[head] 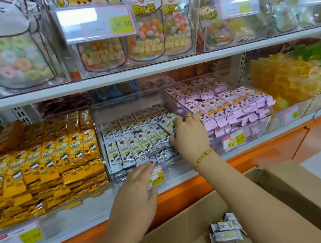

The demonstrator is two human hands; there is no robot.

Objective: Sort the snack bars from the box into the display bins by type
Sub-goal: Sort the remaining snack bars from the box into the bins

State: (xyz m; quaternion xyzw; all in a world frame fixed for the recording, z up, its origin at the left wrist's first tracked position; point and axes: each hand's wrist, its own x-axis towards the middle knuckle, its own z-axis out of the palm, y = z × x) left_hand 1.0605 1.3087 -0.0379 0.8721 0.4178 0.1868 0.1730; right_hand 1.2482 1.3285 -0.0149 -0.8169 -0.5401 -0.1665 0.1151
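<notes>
White snack bars (138,143) fill the middle bin (123,104); a few more lie in the cardboard box (291,195) below. The right hand (190,135) lies on the binned bars, but whether it pinches one cannot be told. The left hand (138,185), fingers straight, touches the bin's front.

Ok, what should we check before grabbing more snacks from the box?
1. White bars in the middle bin, apart from the yellow bars and pink bars: ok.
2. Rows tidy: not ok, one tilted bar lies by the right hand.
3. Left hand empty: ok, fingers straight.
4. Right hand empty: cannot tell.
5. More in the cardboard box: ok, a few loose bars.
6. Room in the middle bin: ok, its back is bare.
</notes>
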